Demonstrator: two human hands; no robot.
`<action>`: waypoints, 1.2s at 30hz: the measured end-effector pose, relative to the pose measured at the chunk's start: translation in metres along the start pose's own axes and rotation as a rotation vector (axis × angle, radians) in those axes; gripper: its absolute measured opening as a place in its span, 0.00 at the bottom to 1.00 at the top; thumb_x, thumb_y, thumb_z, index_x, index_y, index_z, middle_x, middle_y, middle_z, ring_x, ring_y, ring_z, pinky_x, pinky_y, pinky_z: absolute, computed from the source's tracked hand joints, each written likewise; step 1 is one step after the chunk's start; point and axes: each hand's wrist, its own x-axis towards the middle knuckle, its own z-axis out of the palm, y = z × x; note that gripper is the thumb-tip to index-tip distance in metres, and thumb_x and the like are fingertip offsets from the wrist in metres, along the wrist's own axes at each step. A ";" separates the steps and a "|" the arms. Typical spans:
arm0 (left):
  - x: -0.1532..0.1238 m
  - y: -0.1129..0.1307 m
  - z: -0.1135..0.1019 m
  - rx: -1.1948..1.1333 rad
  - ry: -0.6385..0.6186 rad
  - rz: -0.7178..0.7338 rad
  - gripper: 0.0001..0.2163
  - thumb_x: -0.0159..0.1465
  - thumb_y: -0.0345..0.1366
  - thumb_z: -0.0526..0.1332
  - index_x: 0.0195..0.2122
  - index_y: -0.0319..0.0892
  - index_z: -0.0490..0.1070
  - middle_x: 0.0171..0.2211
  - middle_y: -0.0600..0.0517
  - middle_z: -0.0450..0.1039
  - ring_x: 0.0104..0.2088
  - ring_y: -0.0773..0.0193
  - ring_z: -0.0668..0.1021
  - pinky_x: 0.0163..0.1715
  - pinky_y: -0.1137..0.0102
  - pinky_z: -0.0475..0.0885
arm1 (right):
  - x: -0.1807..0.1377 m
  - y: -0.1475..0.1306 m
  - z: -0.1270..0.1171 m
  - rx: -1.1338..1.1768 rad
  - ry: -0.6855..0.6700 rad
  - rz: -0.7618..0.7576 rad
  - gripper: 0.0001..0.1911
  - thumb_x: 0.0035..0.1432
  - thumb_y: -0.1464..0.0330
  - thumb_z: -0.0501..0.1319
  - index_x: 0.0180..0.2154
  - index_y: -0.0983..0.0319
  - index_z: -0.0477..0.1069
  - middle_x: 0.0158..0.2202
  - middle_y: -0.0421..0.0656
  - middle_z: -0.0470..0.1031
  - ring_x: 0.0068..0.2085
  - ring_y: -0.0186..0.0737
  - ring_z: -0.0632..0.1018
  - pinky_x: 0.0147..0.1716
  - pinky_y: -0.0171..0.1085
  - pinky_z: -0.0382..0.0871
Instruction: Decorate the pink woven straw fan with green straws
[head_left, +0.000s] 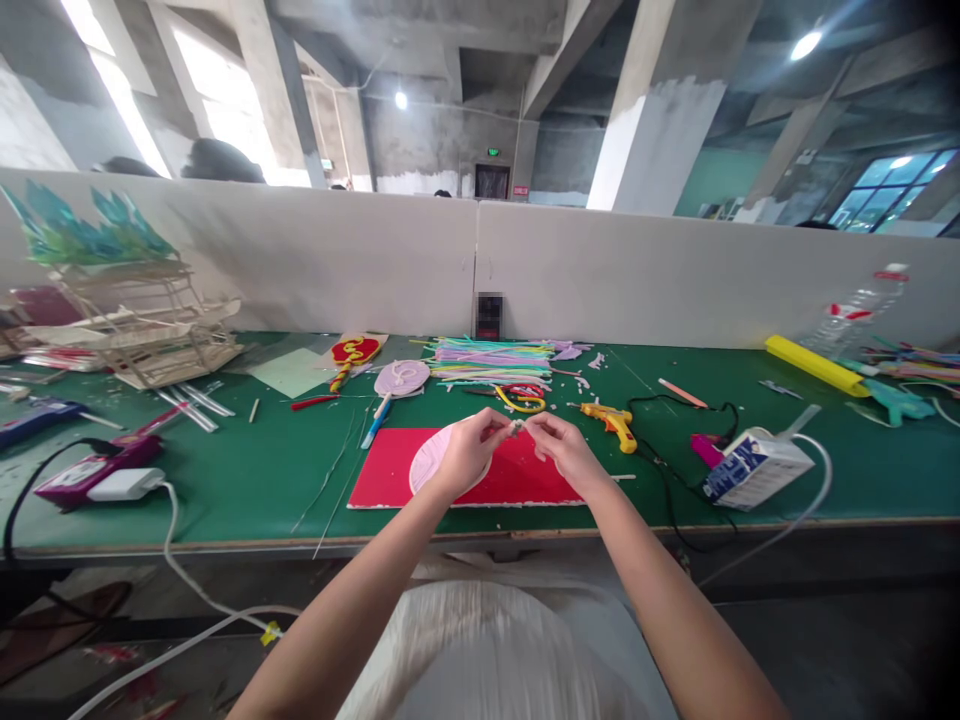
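Over the red board (382, 450), a small pale piece (516, 427) is pinched between the fingertips of my two hands; it is too small to tell its kind. My left hand (474, 447) is closed on its left side, in front of a round pink disc (426, 468) lying on the board. From the right, my right hand (568, 452) grips the same piece with thumb and forefinger. The left hand and wrist hide part of the disc. Just beyond the hands lie scissors (525, 404) with yellow and red handles.
Pastel strips (487, 358) lie behind the board, beside a pink round fan shape (402, 378) and a red-and-yellow ornament (354, 352). A yellow glue gun (611, 424) with its black cord lies right, near a carton (757, 468). Left are a stick-built model (142, 330) and a power strip (105, 470).
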 end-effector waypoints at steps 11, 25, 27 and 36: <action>0.000 -0.001 0.001 0.014 0.009 0.002 0.08 0.61 0.39 0.55 0.32 0.41 0.69 0.29 0.53 0.74 0.29 0.69 0.73 0.30 0.74 0.66 | -0.006 0.004 0.014 0.228 0.043 0.039 0.11 0.49 0.58 0.63 0.29 0.59 0.70 0.14 0.31 0.48 0.18 0.28 0.51 0.20 0.33 0.52; -0.001 0.000 0.002 -0.001 0.000 0.000 0.08 0.61 0.39 0.55 0.32 0.41 0.68 0.30 0.52 0.74 0.30 0.69 0.73 0.30 0.74 0.66 | -0.005 0.005 0.013 0.324 -0.006 0.147 0.10 0.48 0.59 0.63 0.29 0.58 0.71 0.15 0.31 0.45 0.19 0.29 0.49 0.21 0.34 0.52; -0.001 -0.001 0.002 -0.002 0.001 0.000 0.08 0.61 0.39 0.55 0.32 0.41 0.68 0.30 0.53 0.74 0.30 0.69 0.73 0.30 0.75 0.66 | -0.005 0.006 0.013 0.329 -0.016 0.154 0.10 0.48 0.59 0.63 0.28 0.58 0.70 0.16 0.31 0.45 0.19 0.29 0.50 0.21 0.34 0.52; -0.001 -0.003 0.002 -0.068 -0.013 0.017 0.08 0.61 0.39 0.56 0.32 0.41 0.68 0.29 0.53 0.74 0.30 0.69 0.73 0.30 0.75 0.66 | -0.006 0.003 0.016 0.471 -0.058 0.228 0.11 0.47 0.60 0.65 0.27 0.60 0.69 0.16 0.31 0.42 0.19 0.29 0.48 0.20 0.33 0.48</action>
